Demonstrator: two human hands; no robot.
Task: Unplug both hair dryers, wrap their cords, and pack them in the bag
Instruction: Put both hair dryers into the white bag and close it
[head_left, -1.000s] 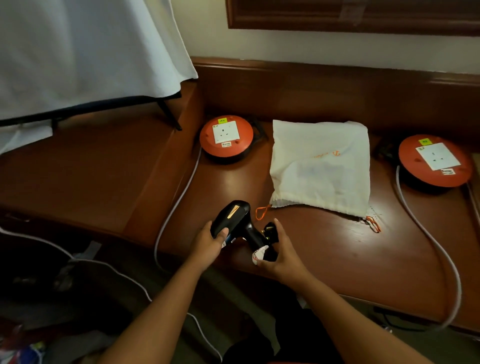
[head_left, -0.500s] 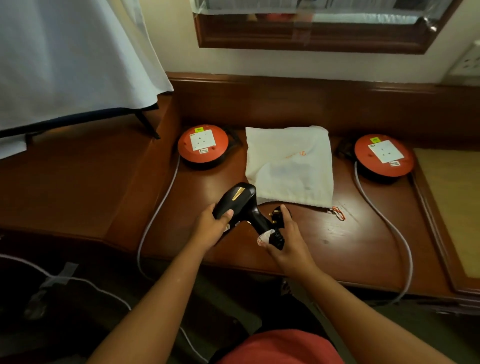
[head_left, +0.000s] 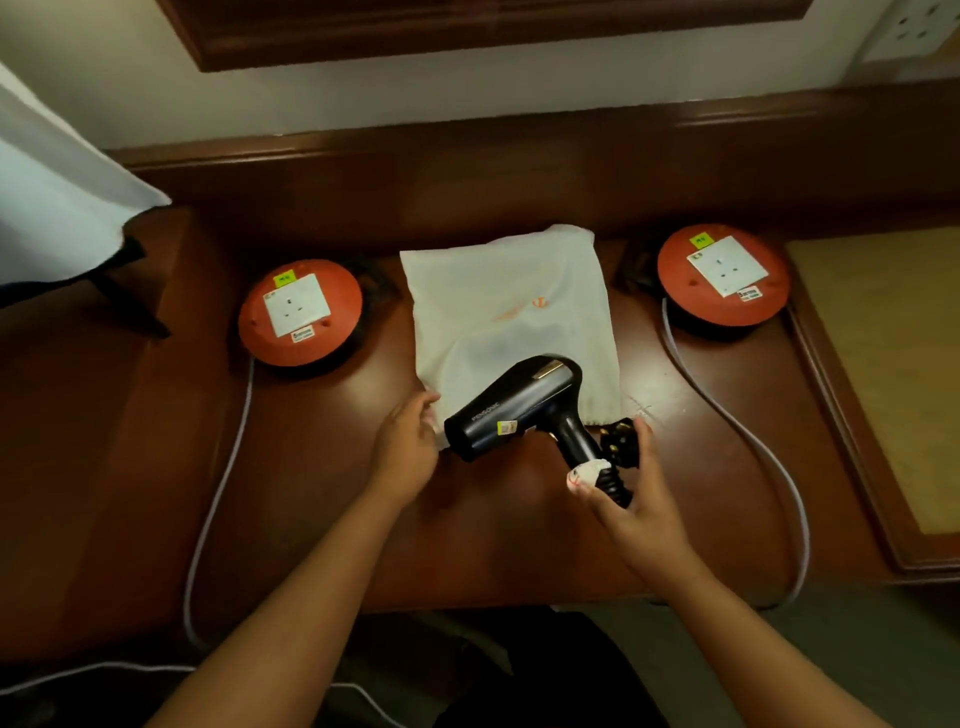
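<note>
A black hair dryer (head_left: 514, 405) with a gold stripe hangs just above the near edge of the white drawstring bag (head_left: 509, 306). My right hand (head_left: 631, 499) grips its handle, with the wrapped cord and the black plug (head_left: 618, 441) held against it. My left hand (head_left: 408, 447) touches the bag's near left corner at its mouth, beside the dryer's nozzle. A dark shape shows faintly through the bag's cloth. Both sockets on the orange reels have nothing plugged in.
Two orange cable reels (head_left: 300, 312) (head_left: 724, 273) sit left and right of the bag on the brown wooden desk (head_left: 322, 499), each with a white cord trailing over the front edge. A tan mat (head_left: 883, 364) lies at right. A white cloth (head_left: 57, 208) hangs at left.
The dryer has moved right and up to the bag's mouth, carried by my right hand. My left hand has let go of the dryer's body and gone to the bag's edge.
</note>
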